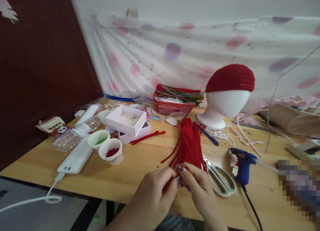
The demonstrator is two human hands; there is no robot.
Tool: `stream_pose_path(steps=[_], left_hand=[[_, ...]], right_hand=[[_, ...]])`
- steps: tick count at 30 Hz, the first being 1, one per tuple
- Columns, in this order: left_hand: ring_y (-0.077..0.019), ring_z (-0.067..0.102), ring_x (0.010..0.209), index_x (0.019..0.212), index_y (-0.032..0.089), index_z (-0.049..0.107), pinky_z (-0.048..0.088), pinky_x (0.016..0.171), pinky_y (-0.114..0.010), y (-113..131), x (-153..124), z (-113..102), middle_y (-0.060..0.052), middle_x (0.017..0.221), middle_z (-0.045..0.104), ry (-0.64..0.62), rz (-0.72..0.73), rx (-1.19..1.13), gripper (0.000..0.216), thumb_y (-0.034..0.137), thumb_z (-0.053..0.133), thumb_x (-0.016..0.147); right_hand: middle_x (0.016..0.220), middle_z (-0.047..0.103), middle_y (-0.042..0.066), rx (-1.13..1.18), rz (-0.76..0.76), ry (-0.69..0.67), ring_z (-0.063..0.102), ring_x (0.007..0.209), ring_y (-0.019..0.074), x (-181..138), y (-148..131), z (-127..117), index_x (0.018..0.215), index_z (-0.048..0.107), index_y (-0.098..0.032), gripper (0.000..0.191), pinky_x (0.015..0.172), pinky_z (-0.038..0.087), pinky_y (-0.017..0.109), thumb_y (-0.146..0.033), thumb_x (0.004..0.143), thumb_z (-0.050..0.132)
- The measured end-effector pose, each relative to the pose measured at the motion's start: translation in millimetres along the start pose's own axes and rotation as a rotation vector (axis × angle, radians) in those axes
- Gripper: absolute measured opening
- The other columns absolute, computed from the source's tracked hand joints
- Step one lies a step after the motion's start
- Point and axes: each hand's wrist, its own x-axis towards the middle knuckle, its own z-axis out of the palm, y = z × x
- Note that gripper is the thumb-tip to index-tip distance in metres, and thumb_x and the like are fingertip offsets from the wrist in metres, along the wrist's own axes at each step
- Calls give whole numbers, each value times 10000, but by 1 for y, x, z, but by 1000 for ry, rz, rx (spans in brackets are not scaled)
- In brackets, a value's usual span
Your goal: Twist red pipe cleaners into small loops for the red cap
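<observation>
My left hand (158,187) and my right hand (197,182) meet at the table's front edge, fingertips pinched together. What they hold between them is too small or too hidden to make out. Just beyond the hands lies a thick bundle of red pipe cleaners (190,141), its near end covered by my fingers. To the right of it rest scissors (220,179) with pale handles. A blue glue gun (243,164) stands farther right. At the back, a white foam head (220,105) wears a red cap (232,79).
Paper cups of red beads (111,154) and green beads (98,139) stand left, near a white power strip (76,156), a plastic bottle (77,134) and a white box (127,119). A red basket (175,107) of pipe cleaners sits behind. A blue pen (210,136) lies by the bundle.
</observation>
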Motion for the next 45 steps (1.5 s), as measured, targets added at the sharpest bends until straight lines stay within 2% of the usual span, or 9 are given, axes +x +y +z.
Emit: stream_pose_path(steps=[5,13,17,22,25,30,35,39,45], left_hand=[[-84,471,447,841,177,581,463,457,-213,1,0,-8,55,571,520,-212,-401,-745,329,503,567,879],[-71,444,398,781,174,562,444,413,-196,-1,2,-6,50,532,534,-192,-425,-805,323,487,613,844],[-87,473,456,771,187,546,423,473,-199,-3,-2,-5,51,546,530,-159,-370,-624,242,385,537,911],[-138,631,673,867,209,614,451,646,-233,-17,13,-12,9,721,657,-29,-108,150,223,214,419,976],[-176,677,734,900,206,641,474,671,-258,-37,40,-24,-22,782,707,22,-108,516,261,207,397,992],[-274,658,1038,1091,112,646,482,893,-385,-63,81,-38,-167,1080,709,89,-151,687,281,166,394,980],[-295,657,1077,1124,111,661,487,922,-432,-64,70,-40,-177,1110,711,90,-190,745,348,101,351,966],[-314,700,950,962,125,712,527,845,-453,-67,45,-41,-162,985,744,64,-222,752,310,103,404,935],[-246,684,1055,1034,151,700,529,949,-395,-66,35,-33,-121,1107,737,58,-124,638,291,97,436,923]], right_hand=[[532,371,-38,147,90,85,369,533,136,-1,-1,4,546,426,-219,546,519,313,278,-637,892,480],[559,418,-28,93,12,77,391,555,135,-3,-7,7,566,452,-210,527,530,317,271,-622,889,514],[533,416,-35,23,-48,23,378,519,122,3,-8,9,567,450,-209,485,493,290,259,-547,904,533],[517,332,-58,-88,-50,146,312,484,106,9,-2,-3,558,382,-224,497,470,232,260,-535,920,522],[531,324,-53,-227,-110,325,315,503,111,1,-5,-23,549,382,-220,503,486,232,271,-516,926,535],[561,463,-29,-313,-147,495,437,535,132,-3,-10,-60,587,475,-224,442,531,336,268,-470,953,504],[1003,700,121,-643,24,426,663,862,264,25,11,-78,1059,630,-184,341,728,494,374,-452,906,485],[1015,713,186,-750,65,399,656,936,354,40,31,-80,937,680,-164,288,821,462,488,-390,835,534],[816,724,126,-773,52,402,664,788,307,33,34,-86,770,635,-213,232,723,470,427,-380,854,498]])
